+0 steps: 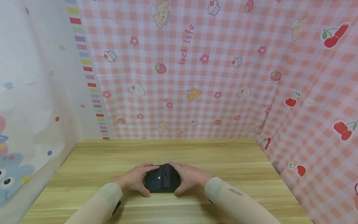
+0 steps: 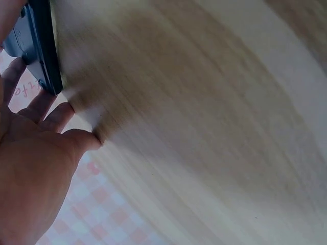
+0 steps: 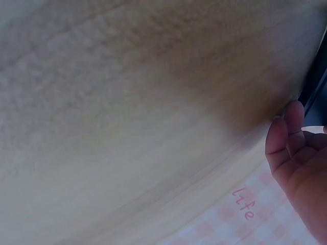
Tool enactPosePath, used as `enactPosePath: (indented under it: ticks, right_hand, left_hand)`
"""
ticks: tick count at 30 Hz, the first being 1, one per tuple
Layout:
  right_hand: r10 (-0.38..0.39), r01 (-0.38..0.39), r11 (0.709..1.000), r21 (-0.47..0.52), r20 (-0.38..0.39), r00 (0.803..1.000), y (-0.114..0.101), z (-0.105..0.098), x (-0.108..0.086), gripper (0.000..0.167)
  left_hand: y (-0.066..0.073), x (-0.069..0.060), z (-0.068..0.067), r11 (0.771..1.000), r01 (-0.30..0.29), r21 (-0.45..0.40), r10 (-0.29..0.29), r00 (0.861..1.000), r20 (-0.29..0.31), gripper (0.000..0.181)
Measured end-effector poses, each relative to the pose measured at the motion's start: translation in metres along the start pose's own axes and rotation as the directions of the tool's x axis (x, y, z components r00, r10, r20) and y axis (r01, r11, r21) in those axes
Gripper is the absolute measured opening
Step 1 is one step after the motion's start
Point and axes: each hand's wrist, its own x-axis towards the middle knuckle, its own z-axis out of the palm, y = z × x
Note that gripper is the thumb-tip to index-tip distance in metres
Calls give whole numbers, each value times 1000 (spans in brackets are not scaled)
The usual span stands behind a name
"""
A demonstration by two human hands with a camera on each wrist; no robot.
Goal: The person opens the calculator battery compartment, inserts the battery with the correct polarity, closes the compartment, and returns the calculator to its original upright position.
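Observation:
A flat black case (image 1: pixel 153 183), wallet-like, with a raised strip across it and a small round pale stud, lies on the wooden table between both hands. At its left end the left hand (image 1: pixel 135 178) grips it, thumb at the near edge and fingers at the far edge. The right hand (image 1: pixel 190 177) holds the right end the same way. In the left wrist view, the case's dark side (image 2: pixel 43 51) shows beside the left hand (image 2: pixel 33 168). Only a dark edge of the case (image 3: pixel 318 84) appears by the right hand's fingers (image 3: pixel 278 135). Its underside is hidden.
The wooden table (image 1: pixel 112 152) meets a pink checked cloth (image 1: pixel 179 81) at the back. Another checked cloth with cherries (image 1: pixel 316 124) borders the right side, and a white dotted cloth (image 1: pixel 36 93) the left.

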Motion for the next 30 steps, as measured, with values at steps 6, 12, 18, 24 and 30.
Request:
enactPosePath:
  ticks: [6, 12, 18, 24, 30]
  right_hand:
    - [-10, 10, 999, 31, -3, 1000, 4, 0, -1, 122]
    - [-12, 12, 998, 64, 1, 1000, 7, -3, -4, 122]
    - [-15, 16, 995, 95, -10, 1000, 10, -5, -7, 124]
    - [-11, 15, 988, 153, -23, 1000, 9, -10, -11, 125]
    - [-39, 44, 984, 170, -38, 999, 8, -14, -17, 125]
  left_hand:
    - [0, 0, 0, 999, -35, -15, 34, 999, -20, 107]
    - [-3, 2, 3, 998, -39, -45, 39, 999, -18, 107]
    - [1, 3, 3, 997, -39, -72, 37, 999, -23, 108]
    - [5, 2, 2, 995, -44, -90, 40, 998, -46, 109]
    - [10, -2, 0, 992, -73, -103, 68, 996, -54, 109]
